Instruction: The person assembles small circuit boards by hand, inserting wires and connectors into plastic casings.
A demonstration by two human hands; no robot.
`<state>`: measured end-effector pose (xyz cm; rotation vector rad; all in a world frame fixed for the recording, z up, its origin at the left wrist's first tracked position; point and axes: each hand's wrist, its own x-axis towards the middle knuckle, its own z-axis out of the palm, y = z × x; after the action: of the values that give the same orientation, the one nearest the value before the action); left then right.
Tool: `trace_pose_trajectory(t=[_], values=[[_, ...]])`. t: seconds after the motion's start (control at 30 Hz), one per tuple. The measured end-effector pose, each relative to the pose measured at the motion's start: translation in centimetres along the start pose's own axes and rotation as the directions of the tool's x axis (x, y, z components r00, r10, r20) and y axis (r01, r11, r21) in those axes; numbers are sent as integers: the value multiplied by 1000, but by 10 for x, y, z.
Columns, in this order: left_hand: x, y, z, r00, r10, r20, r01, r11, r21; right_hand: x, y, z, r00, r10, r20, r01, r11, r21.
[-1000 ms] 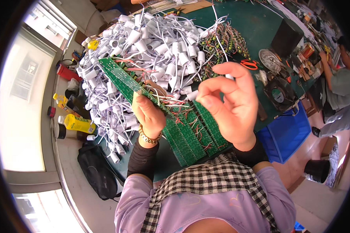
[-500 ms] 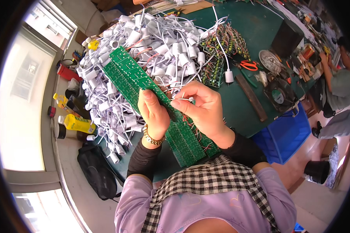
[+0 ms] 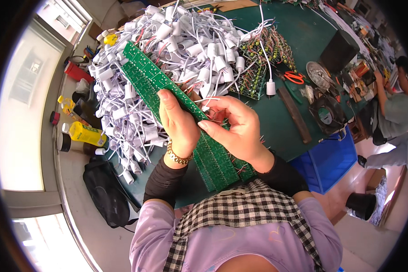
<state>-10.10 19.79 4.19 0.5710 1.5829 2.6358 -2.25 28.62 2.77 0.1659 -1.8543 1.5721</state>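
Note:
A long green circuit board panel (image 3: pixel 145 75) slants up and away to the left, held in my left hand (image 3: pixel 179 127), thumb on its face and the other fingers hidden beneath. My right hand (image 3: pixel 238 129) is closed at the panel's right edge, its thumb tip against the edge. A thin white wire (image 3: pixel 210 99) runs at its curled fingers, whose tips are partly hidden. Red wires show beside them. Under my wrists lie more green circuit boards (image 3: pixel 215 165) with red wires along their right side. Beyond the panel is a large heap of white lamp sockets with white cords (image 3: pixel 195 50).
Wired boards (image 3: pixel 251 81) lie right of the heap. Farther right are orange-handled scissors (image 3: pixel 294 78), a dark metal bar (image 3: pixel 294 115), a fan (image 3: pixel 325 114) and a blue bin (image 3: pixel 326 163). Yellow bottles (image 3: pixel 86 133) and a black bag (image 3: pixel 106 195) are left. Another person (image 3: pixel 396 104) works at far right.
My right hand's thumb has come down onto the panel's edge, and its fingers have curled in closer behind that edge with the white wire. My left hand keeps its hold on the panel.

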Motion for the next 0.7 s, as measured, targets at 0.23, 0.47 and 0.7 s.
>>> trace_pose_trajectory(t=[0.23,0.47,0.7], values=[[-15,-2,6,998,-1,66,-4,997,72,2,-9,-1,992,16,-129,15,972,233],[-4,-3,-1,954,124,274,-179,966,186,3,-12,-23,987,116,-114,-102,987,124],[-8,5,4,909,239,343,-323,922,214,2,-28,-43,974,-162,-156,162,987,-16]])
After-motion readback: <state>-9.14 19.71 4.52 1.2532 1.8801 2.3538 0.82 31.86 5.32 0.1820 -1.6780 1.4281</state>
